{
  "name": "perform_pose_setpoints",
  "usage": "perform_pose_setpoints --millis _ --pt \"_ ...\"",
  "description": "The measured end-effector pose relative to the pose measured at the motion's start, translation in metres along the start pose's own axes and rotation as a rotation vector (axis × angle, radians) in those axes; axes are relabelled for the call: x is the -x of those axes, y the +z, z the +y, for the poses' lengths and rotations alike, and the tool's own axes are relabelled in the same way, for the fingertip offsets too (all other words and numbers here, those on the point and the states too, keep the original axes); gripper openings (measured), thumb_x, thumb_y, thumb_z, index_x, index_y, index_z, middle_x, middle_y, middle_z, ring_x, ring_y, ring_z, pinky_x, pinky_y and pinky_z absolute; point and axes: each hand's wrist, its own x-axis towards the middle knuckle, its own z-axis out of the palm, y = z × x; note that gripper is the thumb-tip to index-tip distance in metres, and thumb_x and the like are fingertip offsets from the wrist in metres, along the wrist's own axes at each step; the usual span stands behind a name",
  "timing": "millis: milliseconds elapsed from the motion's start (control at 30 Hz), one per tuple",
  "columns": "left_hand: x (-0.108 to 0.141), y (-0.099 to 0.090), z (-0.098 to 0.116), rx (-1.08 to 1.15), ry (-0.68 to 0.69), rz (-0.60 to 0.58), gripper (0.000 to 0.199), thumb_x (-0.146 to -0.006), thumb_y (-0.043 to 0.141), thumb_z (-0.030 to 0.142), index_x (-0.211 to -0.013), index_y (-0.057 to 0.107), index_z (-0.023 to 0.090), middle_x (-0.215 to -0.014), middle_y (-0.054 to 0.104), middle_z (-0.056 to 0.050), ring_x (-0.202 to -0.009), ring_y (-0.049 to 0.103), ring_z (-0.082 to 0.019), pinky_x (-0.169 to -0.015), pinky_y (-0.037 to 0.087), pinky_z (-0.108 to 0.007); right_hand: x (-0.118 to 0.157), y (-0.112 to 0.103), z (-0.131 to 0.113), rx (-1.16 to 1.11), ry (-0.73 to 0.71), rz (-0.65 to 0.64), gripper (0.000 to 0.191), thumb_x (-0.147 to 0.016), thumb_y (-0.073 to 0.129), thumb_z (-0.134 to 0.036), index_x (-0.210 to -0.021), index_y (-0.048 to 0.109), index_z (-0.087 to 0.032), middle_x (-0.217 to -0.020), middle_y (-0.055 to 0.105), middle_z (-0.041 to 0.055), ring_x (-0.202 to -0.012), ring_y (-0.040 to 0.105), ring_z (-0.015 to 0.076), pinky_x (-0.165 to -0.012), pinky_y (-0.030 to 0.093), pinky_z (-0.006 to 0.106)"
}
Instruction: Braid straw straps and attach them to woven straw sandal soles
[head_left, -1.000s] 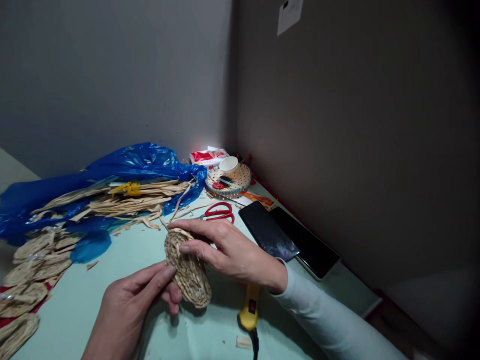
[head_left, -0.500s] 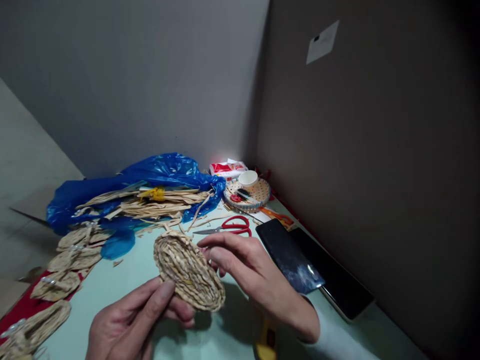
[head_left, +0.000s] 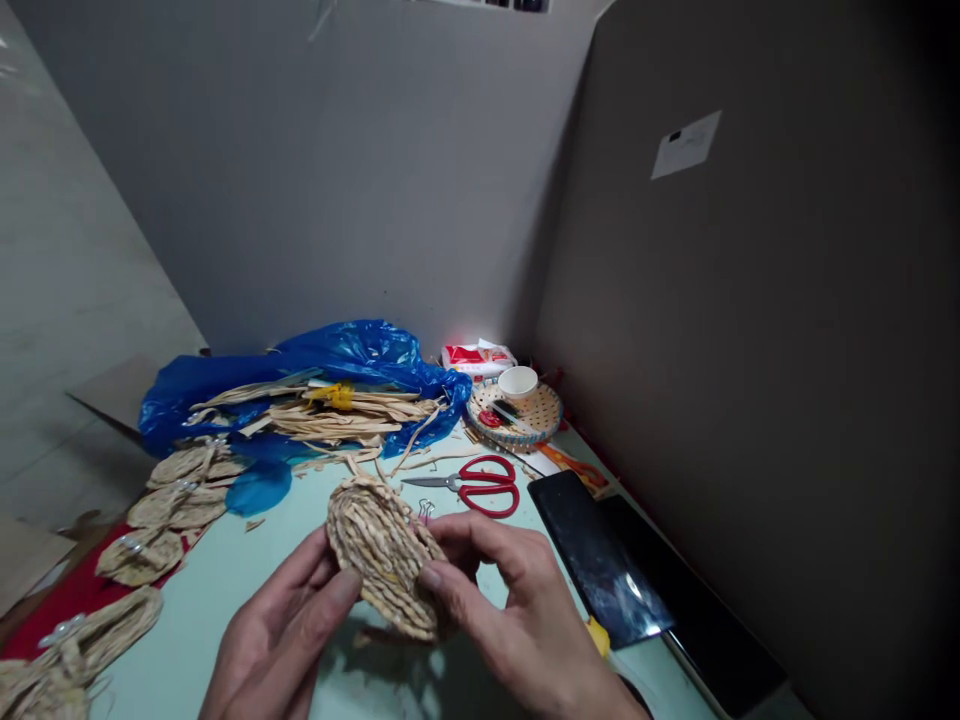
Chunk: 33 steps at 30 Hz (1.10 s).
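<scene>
A coiled oval of braided straw (head_left: 382, 555) is held up over the pale green table, its ribbed face tilted toward me. My left hand (head_left: 289, 625) grips its left edge, with the thumb on the front and the fingers behind. On the right edge, my right hand (head_left: 510, 610) pinches it between thumb and fingers. A small wire clip (head_left: 425, 510) shows just behind the piece. Beyond it lie red-handled scissors (head_left: 480, 485), blades pointing left.
Behind, a blue plastic bag (head_left: 352, 350) holds straw strips (head_left: 352, 415). Several woven straw pieces (head_left: 180, 505) with beads line the left edge. A woven tray (head_left: 551, 420) bears a white bowl (head_left: 517, 381). Two dark flat devices (head_left: 600, 555) lie at right.
My right hand has closed onto the straw piece's right edge, where its fingers were looser before. The view has shifted, so the table's items appear farther right.
</scene>
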Motion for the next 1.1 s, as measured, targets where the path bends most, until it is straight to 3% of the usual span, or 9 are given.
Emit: perform_pose_setpoints --millis 133,233,400,500,700,833,933,1000,1100 --pt "-0.005 -0.002 0.011 0.209 -0.145 0.027 0.08 -0.065 0.089 0.047 -0.139 0.057 0.043 -0.114 0.081 0.001 -0.105 0.076 -0.031 -0.086 0.066 -0.038 0.002 -0.003 0.005 0.067 0.003 -0.098 0.019 -0.088 0.074 -0.039 -0.1 0.079 -0.025 -0.088 0.078 0.0037 -0.09 0.069 0.0254 -0.081 0.05 0.036" --pt "-0.009 -0.008 0.011 0.053 -0.099 0.027 0.06 -0.066 0.087 0.048 -0.123 0.072 0.037 -0.108 0.083 0.001 -0.096 0.078 -0.027 -0.077 0.065 -0.026 0.0 -0.008 0.001 0.105 -0.039 -0.148 0.019 -0.092 0.07 -0.039 -0.102 0.08 -0.027 -0.099 0.08 0.0029 -0.099 0.07 0.025 -0.087 0.05 0.034" --pt "-0.009 -0.016 0.005 -0.09 -0.05 0.032 0.034 -0.071 0.082 0.051 -0.101 0.08 0.035 -0.101 0.082 0.005 -0.089 0.075 -0.018 -0.07 0.058 -0.013 -0.006 -0.018 -0.01 0.113 -0.139 -0.166 0.02 -0.1 0.059 -0.026 -0.108 0.077 -0.019 -0.09 0.079 0.0026 -0.078 0.072 0.0159 -0.075 0.052 0.026" --pt "-0.013 -0.021 0.003 -0.126 -0.044 -0.041 0.032 -0.071 0.083 0.052 -0.097 0.08 0.034 -0.098 0.082 0.004 -0.086 0.075 -0.017 -0.07 0.058 -0.013 -0.009 -0.026 -0.013 0.207 -0.245 -0.163 0.024 -0.098 0.064 -0.023 -0.12 0.071 -0.017 -0.097 0.077 0.0041 -0.08 0.069 0.0149 -0.079 0.051 0.026" --pt "-0.021 -0.027 -0.006 -0.228 -0.029 -0.142 0.028 -0.074 0.081 0.053 -0.091 0.081 0.031 -0.1 0.082 0.001 -0.089 0.074 -0.02 -0.073 0.057 -0.015 -0.026 -0.046 -0.032 0.475 -0.471 -0.397 0.022 -0.099 0.055 -0.005 -0.107 0.074 -0.012 -0.095 0.07 0.0082 -0.086 0.063 0.0173 -0.076 0.049 0.028" --pt "-0.018 -0.02 -0.016 -0.06 -0.266 -0.152 0.037 -0.062 0.091 0.049 -0.09 0.08 0.029 -0.083 0.082 0.001 -0.075 0.072 -0.018 -0.065 0.057 -0.016 -0.056 -0.051 -0.05 0.592 -0.563 -0.637 0.018 -0.098 0.057 -0.004 -0.098 0.074 -0.011 -0.094 0.071 0.0067 -0.088 0.065 0.0172 -0.079 0.048 0.027" --pt "-0.016 -0.017 -0.022 0.172 -0.506 -0.164 0.045 -0.055 0.095 0.042 -0.094 0.076 0.03 -0.078 0.079 0.003 -0.073 0.071 -0.018 -0.066 0.059 -0.021 -0.081 -0.049 -0.048 0.569 -0.513 -0.77 0.012 -0.098 0.062 -0.009 -0.093 0.07 -0.016 -0.093 0.075 0.0016 -0.087 0.068 0.0139 -0.08 0.049 0.023" --pt "-0.018 -0.017 -0.025 0.242 -0.576 -0.165 0.047 -0.056 0.096 0.037 -0.097 0.075 0.031 -0.079 0.078 0.003 -0.075 0.071 -0.019 -0.067 0.061 -0.024 -0.091 -0.045 -0.039 0.567 -0.456 -0.787 0.007 -0.099 0.064 -0.017 -0.093 0.069 -0.017 -0.089 0.075 0.0004 -0.083 0.07 0.0138 -0.077 0.05 0.023" --pt "-0.023 -0.017 -0.026 0.269 -0.553 -0.121 0.044 -0.062 0.091 0.028 -0.102 0.075 0.03 -0.083 0.078 0.001 -0.074 0.071 -0.02 -0.065 0.063 -0.027 -0.093 -0.041 -0.024 0.689 -0.511 -0.601 0.014 -0.097 0.069 -0.028 -0.1 0.072 -0.015 -0.106 0.076 0.0062 -0.099 0.069 0.0194 -0.087 0.049 0.028"
